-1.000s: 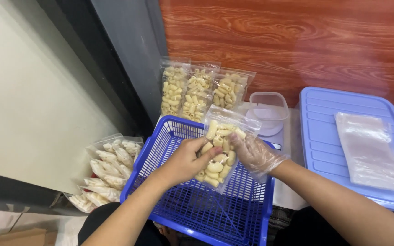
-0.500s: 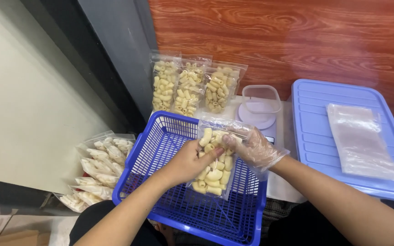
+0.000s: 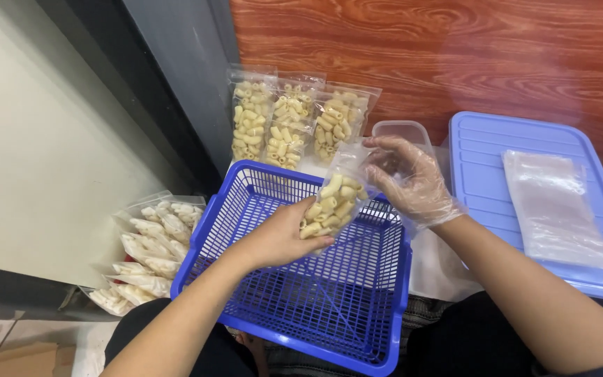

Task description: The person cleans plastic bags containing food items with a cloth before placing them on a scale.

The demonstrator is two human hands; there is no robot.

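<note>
My left hand (image 3: 280, 237) grips the lower part of a clear bag of pale pasta pieces (image 3: 333, 202), held above the blue plastic basket (image 3: 259, 307). Wearing a thin clear glove, my right hand (image 3: 410, 178) pinches the bag's open top edge. The bag is tilted, its top toward the right. The basket's mesh floor shows bare beneath the hands.
Three filled pasta bags (image 3: 291, 126) lean against the wooden wall behind the basket. A pile of filled bags (image 3: 148, 244) lies to the left. A clear container (image 3: 403, 130) and a blue lid (image 3: 483, 153) bearing a stack of flat empty bags (image 3: 553, 206) sit to the right.
The bag has tilted over and lifted slightly. My right hand has moved up to its open top edge, while my left hand has slid to its lower end.
</note>
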